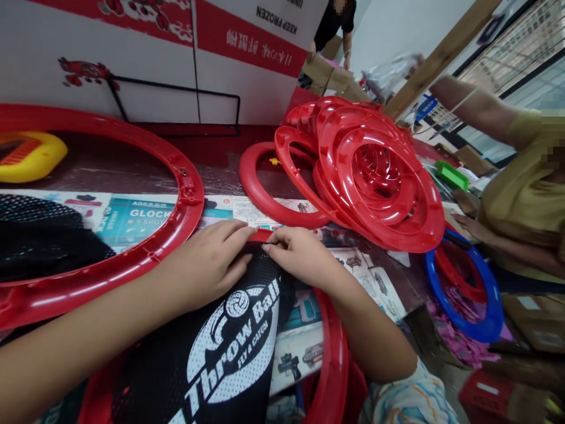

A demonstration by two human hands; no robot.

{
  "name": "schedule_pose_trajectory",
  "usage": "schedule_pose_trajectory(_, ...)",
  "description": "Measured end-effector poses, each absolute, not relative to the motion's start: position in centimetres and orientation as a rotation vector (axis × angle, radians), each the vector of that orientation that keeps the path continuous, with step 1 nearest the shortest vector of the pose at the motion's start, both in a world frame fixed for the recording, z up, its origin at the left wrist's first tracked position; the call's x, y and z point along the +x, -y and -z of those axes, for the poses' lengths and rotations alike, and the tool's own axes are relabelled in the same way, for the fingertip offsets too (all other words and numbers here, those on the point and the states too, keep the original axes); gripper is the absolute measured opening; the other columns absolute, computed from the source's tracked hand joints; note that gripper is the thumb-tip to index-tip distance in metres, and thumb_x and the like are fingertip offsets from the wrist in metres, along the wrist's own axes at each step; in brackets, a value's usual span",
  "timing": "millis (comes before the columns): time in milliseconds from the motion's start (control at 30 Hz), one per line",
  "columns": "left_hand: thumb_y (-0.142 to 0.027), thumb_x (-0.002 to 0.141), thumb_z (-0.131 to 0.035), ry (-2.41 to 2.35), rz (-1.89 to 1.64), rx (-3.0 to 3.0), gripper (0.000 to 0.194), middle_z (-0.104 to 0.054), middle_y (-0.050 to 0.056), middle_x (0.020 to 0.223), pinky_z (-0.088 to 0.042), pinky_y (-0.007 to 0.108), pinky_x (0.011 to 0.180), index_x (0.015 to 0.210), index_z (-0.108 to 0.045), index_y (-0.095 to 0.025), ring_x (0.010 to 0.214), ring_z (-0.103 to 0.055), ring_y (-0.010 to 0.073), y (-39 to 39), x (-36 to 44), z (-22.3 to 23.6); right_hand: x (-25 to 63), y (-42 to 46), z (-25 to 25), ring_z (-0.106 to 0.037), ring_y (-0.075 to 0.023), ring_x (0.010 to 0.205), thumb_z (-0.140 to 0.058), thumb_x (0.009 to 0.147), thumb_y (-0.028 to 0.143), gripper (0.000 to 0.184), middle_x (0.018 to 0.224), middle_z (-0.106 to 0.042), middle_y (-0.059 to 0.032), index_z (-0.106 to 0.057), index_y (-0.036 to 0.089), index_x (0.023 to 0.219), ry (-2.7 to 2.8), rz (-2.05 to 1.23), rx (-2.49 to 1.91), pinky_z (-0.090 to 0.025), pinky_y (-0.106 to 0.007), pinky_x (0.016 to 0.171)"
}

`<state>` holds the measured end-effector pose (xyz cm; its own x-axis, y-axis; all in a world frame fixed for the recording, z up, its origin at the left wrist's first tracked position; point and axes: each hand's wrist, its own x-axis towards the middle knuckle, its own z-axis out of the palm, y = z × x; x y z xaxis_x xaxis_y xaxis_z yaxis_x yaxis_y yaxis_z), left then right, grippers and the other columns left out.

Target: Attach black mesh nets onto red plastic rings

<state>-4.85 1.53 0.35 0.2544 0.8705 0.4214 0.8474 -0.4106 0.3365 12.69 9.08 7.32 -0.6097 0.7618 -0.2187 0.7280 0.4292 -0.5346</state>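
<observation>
A black mesh cloth printed "Throw Ball" lies across a red plastic ring in front of me. My left hand rests on the mesh near the ring's far edge, fingers curled and pressing the cloth's edge. My right hand pinches the same mesh edge against the red rim, fingertips almost touching those of the left hand.
A large red ring with black mesh lies at left, a yellow piece behind it. A leaning stack of red rings stands at right. A blue ring lies beside a seated person in yellow. Cardboard boxes stand behind.
</observation>
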Motion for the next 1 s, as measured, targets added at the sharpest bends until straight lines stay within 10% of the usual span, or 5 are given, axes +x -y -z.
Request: schedule_pose_trajectory(1000,-0.023,0.094,-0.04,-1.633,-0.787,2.574,0.033,-0.057,0.019,0.121,-0.052,0.052,0.088,0.116,-0.063,-0.013,0.108,-0.056,0.034,-1.6,-5.1,0.8,12.0,-10.3,-6.2,-0.051,-0.0108,0.06,-0.066,0.085,0.023,0.017,0.059,-0.059,0.0015,-0.072,0.014,0.072,2.564,-0.803,-1.467,-0.03,-0.023,0.058)
